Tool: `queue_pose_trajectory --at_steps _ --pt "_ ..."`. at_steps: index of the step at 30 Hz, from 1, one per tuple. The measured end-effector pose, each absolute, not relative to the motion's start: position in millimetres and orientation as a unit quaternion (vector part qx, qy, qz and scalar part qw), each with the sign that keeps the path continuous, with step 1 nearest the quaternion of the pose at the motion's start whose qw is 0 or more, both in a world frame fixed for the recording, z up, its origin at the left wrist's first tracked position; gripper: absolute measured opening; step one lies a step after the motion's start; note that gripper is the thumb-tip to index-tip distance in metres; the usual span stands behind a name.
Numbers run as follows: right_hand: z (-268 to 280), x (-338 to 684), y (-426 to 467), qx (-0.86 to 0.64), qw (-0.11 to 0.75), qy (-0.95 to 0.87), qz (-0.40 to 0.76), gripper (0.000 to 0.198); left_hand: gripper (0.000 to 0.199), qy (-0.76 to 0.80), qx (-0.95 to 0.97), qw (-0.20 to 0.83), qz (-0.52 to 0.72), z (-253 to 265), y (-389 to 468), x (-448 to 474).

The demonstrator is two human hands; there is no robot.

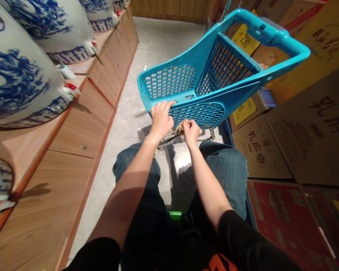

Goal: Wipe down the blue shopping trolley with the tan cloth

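In front of my knees stands a blue plastic shopping cart, its basket walls pierced with holes. My left hand is closed over the near top rim of the basket, fingers on the inside. Lower down, beside the mesh wall, my right hand pinches a crumpled brownish cloth against the cart's side. Much of the cloth is hidden by the fingers. The cart's handle rises at the upper right. Under the basket, parts of the metal frame show.
Large blue-and-white ceramic jars with red-handled taps line a wooden cabinet on the left. Stacked cardboard boxes with yellow price cards crowd the right side. Between them runs a pale tiled floor. A green edge shows beneath me.
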State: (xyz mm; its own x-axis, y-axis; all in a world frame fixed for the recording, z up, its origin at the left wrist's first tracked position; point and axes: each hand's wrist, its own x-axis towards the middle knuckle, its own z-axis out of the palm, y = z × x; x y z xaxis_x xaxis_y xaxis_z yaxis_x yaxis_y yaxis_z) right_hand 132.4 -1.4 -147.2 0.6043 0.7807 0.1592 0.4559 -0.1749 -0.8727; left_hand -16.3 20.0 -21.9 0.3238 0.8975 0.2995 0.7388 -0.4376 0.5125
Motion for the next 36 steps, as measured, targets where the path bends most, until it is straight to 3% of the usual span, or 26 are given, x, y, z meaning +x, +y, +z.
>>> queue_pose_trajectory --at_steps 12,22,29,36 --pt "-133.1 136.4 -1.8 -0.771 0.467 -0.397 0.175 0.023 0.074 0.513 0.806 0.137 0.261 -24.4 19.9 -15.3" --pt "-138.7 131.4 -8.8 -0.721 0.555 -0.387 0.150 0.026 0.063 0.520 0.794 0.143 0.280 -25.9 21.7 -12.3" --pt "-134.8 119.4 -4.9 -0.637 0.586 -0.488 0.116 0.017 0.064 0.521 0.791 0.150 0.284 -25.9 22.2 -11.1" --pt "-165.0 122.1 -6.1 -0.736 0.541 -0.341 0.220 0.005 0.066 0.519 0.797 0.137 0.278 -24.5 24.0 -13.7"
